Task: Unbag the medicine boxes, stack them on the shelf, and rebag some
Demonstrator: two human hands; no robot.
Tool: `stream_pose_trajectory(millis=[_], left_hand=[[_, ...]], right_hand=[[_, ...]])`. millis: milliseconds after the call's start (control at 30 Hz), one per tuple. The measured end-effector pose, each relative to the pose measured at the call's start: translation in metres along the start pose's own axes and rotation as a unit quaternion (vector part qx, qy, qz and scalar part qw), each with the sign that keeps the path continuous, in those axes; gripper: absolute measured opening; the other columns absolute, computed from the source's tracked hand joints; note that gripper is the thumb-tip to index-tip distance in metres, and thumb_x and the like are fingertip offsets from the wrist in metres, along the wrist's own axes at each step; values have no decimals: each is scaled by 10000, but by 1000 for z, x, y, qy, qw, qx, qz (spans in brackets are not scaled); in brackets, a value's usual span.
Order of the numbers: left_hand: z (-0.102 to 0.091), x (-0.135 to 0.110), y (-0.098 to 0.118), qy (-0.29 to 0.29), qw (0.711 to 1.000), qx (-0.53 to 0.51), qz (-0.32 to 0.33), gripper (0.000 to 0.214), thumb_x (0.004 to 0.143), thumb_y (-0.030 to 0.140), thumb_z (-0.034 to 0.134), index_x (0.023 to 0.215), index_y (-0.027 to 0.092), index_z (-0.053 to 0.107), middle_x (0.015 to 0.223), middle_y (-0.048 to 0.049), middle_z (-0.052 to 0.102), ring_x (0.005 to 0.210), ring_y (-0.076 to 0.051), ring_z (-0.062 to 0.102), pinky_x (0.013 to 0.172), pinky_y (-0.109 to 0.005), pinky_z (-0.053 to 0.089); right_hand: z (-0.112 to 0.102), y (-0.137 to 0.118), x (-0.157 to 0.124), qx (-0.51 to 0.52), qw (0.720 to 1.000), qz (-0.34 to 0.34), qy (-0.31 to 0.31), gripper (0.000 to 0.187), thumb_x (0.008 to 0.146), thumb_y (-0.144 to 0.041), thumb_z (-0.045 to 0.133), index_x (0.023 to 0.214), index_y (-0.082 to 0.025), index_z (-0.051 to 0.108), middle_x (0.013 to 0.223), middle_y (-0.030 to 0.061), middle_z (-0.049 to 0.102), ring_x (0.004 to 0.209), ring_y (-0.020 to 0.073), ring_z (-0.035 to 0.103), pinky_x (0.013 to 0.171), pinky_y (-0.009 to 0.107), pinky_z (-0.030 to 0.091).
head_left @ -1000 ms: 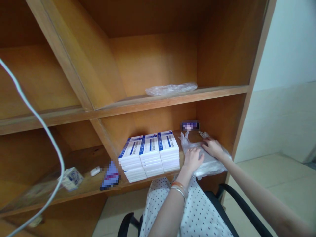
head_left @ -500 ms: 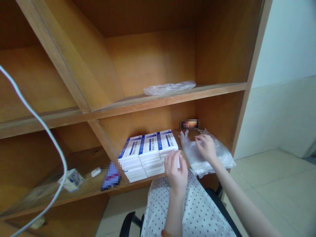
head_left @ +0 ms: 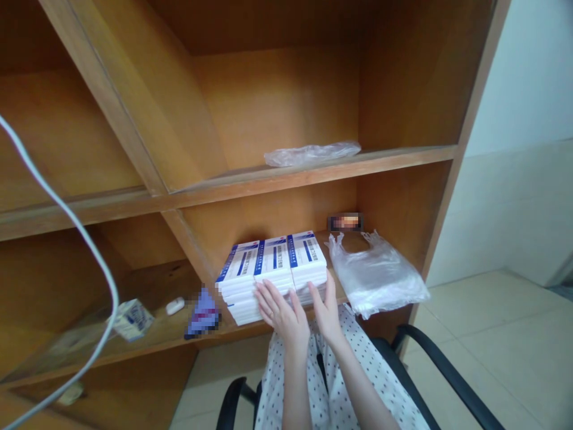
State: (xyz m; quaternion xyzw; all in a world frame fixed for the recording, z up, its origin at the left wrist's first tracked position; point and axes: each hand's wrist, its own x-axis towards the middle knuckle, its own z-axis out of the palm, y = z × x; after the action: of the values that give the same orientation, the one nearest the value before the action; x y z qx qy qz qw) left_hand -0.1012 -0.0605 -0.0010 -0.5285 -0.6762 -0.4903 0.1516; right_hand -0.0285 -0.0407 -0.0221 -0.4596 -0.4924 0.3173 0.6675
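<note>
**A:** Item one, please: what is under the hands?

**B:** A stack of white cartons with blue bands, three columns side by side, lying flat. Location: lower shelf of a wooden shelving unit, right-hand compartment, close to the shelf's front edge, with its left end just beside the divider.

**A:** Hand positions?

**B:** Left hand, fingers spread and upright, laid against the stack's front faces. Right hand, open too, thumb raised, at the stack's front right corner; whether it touches there, I cannot tell. The hands stand apart, neither clamped on anything. Both forearms rise from below, wrists bent back, over a polka-dot garment.

**A:** Handling note?

**B:** Flat, spread fingers look right for a stack like this: pressure stays even, and no single carton gets pushed out of line. Keeping the right hand level with the left would help.

**A:** Nearby entries?

**B:** A clear plastic bag lies just right of the stack, and a blurred packet sits at the shelf's back. Left of the divider are a small carton and a blurred sachet. A white cable crosses the view's left side.
</note>
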Motion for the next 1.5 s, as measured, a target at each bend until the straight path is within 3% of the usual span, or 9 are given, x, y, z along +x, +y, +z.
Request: stream_pose_trajectory(millis=[233,400,633,733,800,933,1133,1367,1500], left_hand=[[14,-3,-11,7,1000,24,6,680,929,414,332,1473,143,28,1525,-170,107,1411,-295,54,1096,-537,181],[20,-6,-20,8,999,19,25,710,914,420,377,1472,132,47,1524,-180,105,1409,-313,39,1092,-555,179],[20,-11,-28,26,997,26,66,761,880,409,467,1471,115,89,1511,-218,127,1402,-347,75,1077,-563,205],[19,-11,-31,30,996,35,80,780,870,410,491,1472,124,86,1507,-223,150,1398,-350,102,1068,-558,227],[18,-11,-31,32,996,36,81,782,868,407,496,1473,130,84,1506,-222,160,1397,-352,114,1064,-556,236],[15,-10,-29,23,996,32,77,786,867,393,502,1475,142,71,1509,-217,153,1395,-354,120,1059,-559,245],[13,-10,-28,25,996,25,85,807,855,382,527,1477,156,65,1513,-209,153,1397,-349,119,1066,-555,236],[10,-9,-26,22,996,11,80,795,858,379,523,1477,158,76,1516,-204,146,1398,-347,115,1069,-553,228],[9,-10,-25,24,996,3,82,790,857,388,520,1476,164,84,1517,-198,148,1398,-345,120,1071,-548,227]], right_hand=[[6,-5,-6,-26,998,-42,34,629,880,-458,458,1412,-192,254,1441,110,348,1334,241,310,1091,446,254],[7,-5,-8,-47,997,-51,42,639,871,-466,469,1411,-194,262,1422,120,366,1303,243,356,1074,444,280],[-29,-1,6,-173,980,-95,-30,503,840,-470,523,1259,-197,467,1166,114,553,1100,257,514,948,425,406],[-45,2,13,-231,965,-114,-46,437,796,-485,579,1103,-176,557,1010,96,575,991,248,543,899,401,434],[-52,-1,16,-274,952,-121,-57,469,757,-460,625,1109,-160,550,1012,105,566,993,260,538,887,400,439],[-60,-16,15,-349,929,-97,-73,563,762,-370,612,1243,-114,469,1083,143,544,1033,280,529,879,392,439],[-57,-27,4,-438,881,-45,-174,274,785,-335,570,953,-127,630,985,149,570,978,302,543,861,400,429],[-53,-23,6,-415,897,-34,-149,307,769,-268,554,1041,-131,591,1006,127,556,1005,268,526,867,352,425],[-53,-20,5,-430,888,-40,-156,249,730,-228,571,958,-133,604,992,123,559,988,261,527,878,350,418]])
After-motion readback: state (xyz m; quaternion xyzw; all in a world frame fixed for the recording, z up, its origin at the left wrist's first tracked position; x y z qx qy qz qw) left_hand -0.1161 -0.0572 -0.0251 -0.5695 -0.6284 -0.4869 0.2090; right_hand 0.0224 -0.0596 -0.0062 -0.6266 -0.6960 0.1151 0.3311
